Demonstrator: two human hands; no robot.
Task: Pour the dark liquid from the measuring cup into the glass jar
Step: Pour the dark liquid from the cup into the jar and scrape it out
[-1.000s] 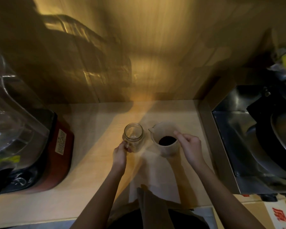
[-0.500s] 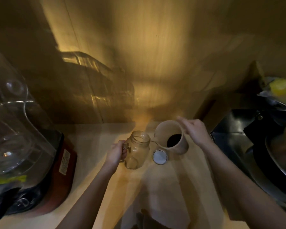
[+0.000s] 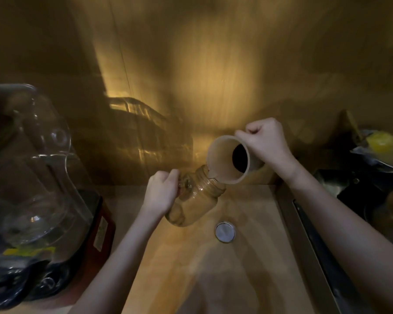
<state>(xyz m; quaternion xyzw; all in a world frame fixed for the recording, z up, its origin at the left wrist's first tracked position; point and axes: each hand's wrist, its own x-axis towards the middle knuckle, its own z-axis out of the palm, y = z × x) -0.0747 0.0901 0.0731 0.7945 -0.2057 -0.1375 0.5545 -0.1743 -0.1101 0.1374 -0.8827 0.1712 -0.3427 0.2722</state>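
My left hand (image 3: 161,193) grips the handle of a clear glass jar (image 3: 194,199), held above the counter and tilted so its mouth points up and right. My right hand (image 3: 266,141) holds the handle of a pale measuring cup (image 3: 222,164), tipped to the left with its spout resting at the jar's mouth. Dark liquid (image 3: 239,157) pools deep inside the cup. I cannot tell whether any liquid is flowing into the jar, which looks clear inside.
A round metal lid (image 3: 224,232) lies on the wooden counter (image 3: 204,268) below the jar. A blender with a clear jug and red base (image 3: 43,200) stands at the left. A steel sink (image 3: 327,245) with dark dishes lies at the right. A wall rises behind.
Both hands have lifted the jar and the cup off the counter. The cup has tipped leftward to the jar's mouth, and the jar has tilted toward it.
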